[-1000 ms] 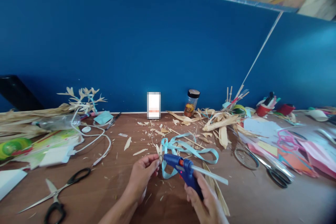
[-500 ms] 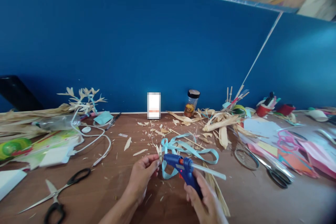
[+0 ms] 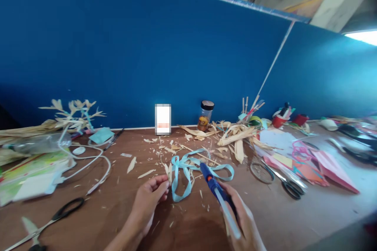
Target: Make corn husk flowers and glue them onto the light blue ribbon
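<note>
My left hand (image 3: 149, 202) pinches a small pale piece of dried husk (image 3: 168, 171) between thumb and fingertips, upright over the table. Just right of it lies a looped light blue ribbon (image 3: 182, 195), touching or nearly touching the husk; I cannot tell which. In my right hand (image 3: 243, 215) is a blue hot glue gun (image 3: 209, 178), its nozzle pointing away from me and slightly left, above the ribbon's right part. A clear glue stick (image 3: 228, 213) sticks out of the gun's back end. My fingers hide most of the handle.
Husk scraps (image 3: 173, 147) litter the brown table behind the ribbon. Open scissors (image 3: 55, 219) lie at front left, another pair of scissors (image 3: 291, 189) at right. A lidded jar (image 3: 205, 115) stands by the blue partition (image 3: 176, 47). A white cable (image 3: 101, 182) curls at left.
The glue gun has swung away from the husk piece to the right, its nozzle now pointing more forward. My left hand still pinches the husk. The whole view has shifted rightward.
</note>
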Tool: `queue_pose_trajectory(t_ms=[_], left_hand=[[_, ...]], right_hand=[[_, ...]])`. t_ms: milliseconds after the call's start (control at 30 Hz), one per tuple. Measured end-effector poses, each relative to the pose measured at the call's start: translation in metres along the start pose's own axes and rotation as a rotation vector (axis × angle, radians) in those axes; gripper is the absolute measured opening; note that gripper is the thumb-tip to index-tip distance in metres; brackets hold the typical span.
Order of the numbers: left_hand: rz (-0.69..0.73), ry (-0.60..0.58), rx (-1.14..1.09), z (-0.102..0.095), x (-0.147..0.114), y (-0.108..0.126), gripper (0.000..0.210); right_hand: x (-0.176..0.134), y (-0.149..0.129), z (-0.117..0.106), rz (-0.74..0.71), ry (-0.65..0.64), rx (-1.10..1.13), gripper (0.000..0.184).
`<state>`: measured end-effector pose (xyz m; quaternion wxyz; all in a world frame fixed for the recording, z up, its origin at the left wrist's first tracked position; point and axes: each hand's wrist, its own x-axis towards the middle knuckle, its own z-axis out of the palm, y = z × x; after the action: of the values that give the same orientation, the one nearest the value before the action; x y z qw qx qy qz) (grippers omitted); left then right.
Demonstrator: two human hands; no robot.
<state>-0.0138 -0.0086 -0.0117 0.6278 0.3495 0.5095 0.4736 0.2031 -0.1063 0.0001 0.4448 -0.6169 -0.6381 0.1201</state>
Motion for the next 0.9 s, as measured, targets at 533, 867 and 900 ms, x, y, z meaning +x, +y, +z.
queue_pose_trajectory(t_ms=[533,867,900], left_hand=[[-0.061,0.030,-0.035,0.001,-0.001,0.004,0.039],[-0.030,-0.038,-0.009,0.000,-0.002,0.002,0.028],[-0.029,-0.046,-0.008,0.000,-0.002,0.001,0.028]], right_hand=[[-0.003,0.112,-0.089,0.191,0.083,-1.012,0.036],[0.022,-0.006,-0.045,-0.057,0.006,-0.323,0.027],[0.026,-0.019,-0.028,-0.046,-0.106,-0.167,0.025]])
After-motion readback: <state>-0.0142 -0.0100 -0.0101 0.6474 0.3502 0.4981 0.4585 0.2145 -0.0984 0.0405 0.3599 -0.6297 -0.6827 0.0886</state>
